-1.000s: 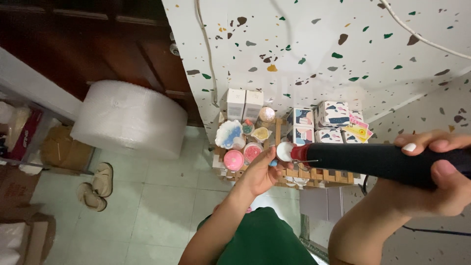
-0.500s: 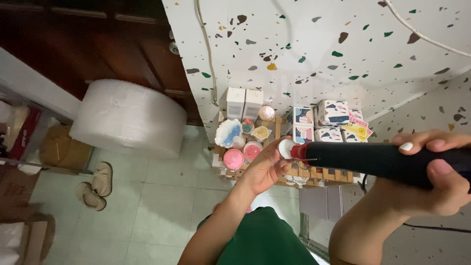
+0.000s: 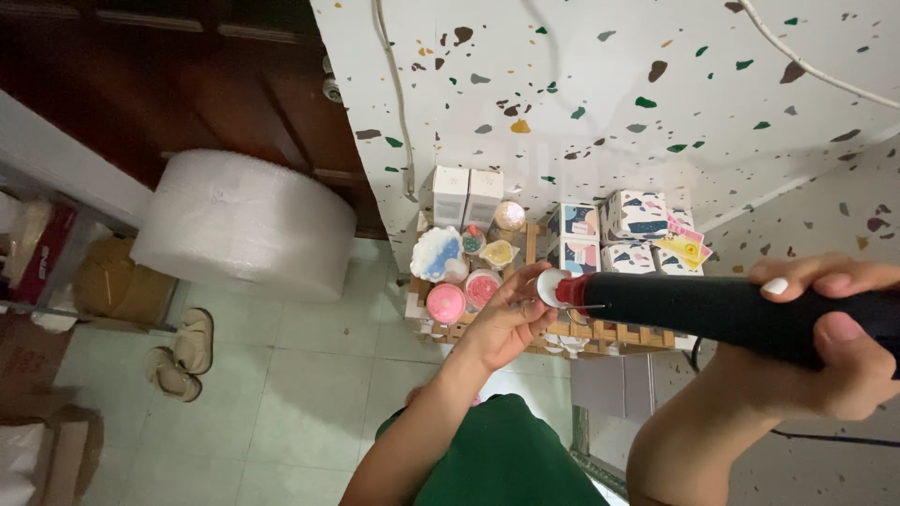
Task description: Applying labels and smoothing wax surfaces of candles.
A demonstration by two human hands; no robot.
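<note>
**Black tool meeting a small white piece over the craft rack**

The right hand (image 3: 844, 351) is wrapping its fingers tight around the fat end of a long black tool (image 3: 722, 305). The tool is lying almost flat, with its long side going across from right to left. Its red tip (image 3: 565, 289) is pointing left and a little up.

The left hand (image 3: 502, 323) is reaching up to that tip, and its fingers are pinching a small round white piece (image 3: 546, 286) right against it. It looks like the tip and the piece are already together, but I cannot tell whether the work on it is finished.

Farther off, a wooden rack (image 3: 609, 333) is holding small pots and patterned boxes (image 3: 637, 217) beside a speckled wall (image 3: 600, 94). A big roll of bubble wrap (image 3: 246, 225) is sitting on the floor.
</note>
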